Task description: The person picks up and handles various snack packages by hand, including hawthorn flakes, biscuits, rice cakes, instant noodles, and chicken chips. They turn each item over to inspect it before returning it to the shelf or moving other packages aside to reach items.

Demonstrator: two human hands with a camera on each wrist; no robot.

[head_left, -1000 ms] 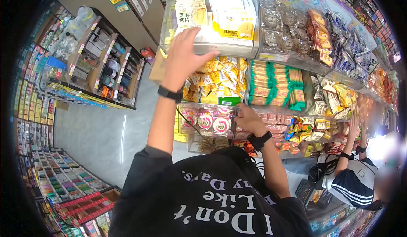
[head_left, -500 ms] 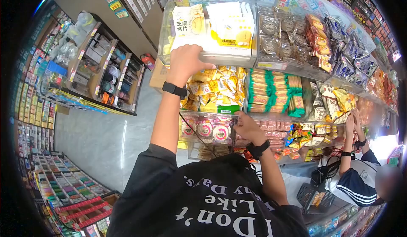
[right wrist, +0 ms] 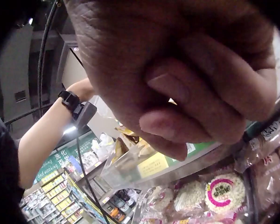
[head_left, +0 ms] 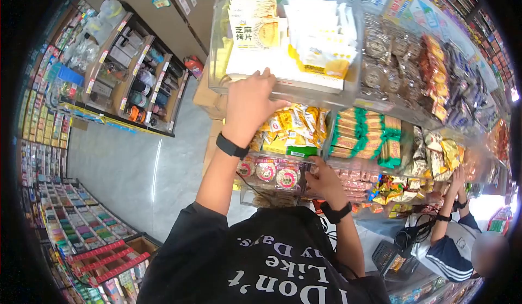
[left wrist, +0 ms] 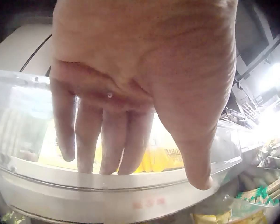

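Note:
My left hand holds the front wall of a clear plastic bin. In the left wrist view its fingers reach down behind the rim while the thumb stays outside. White-and-yellow snack packets stand in that bin behind a white panel. Lower down, my right hand is at the front right corner of a bin of yellow snack packets. Its fingers are curled in the right wrist view, and nothing shows between them. Round puffed rice cakes lie just below that hand.
Bins of green-wrapped sticks and dark round packs continue to the right. Another person reaches into the display, with a dark basket close by. Shelves line the left beyond the grey floor.
The display appears larger and lower in the head view as the camera shifts. My left hand keeps to the top bin's front, my right hand to the lower bin's corner. The other person's arms have shifted.

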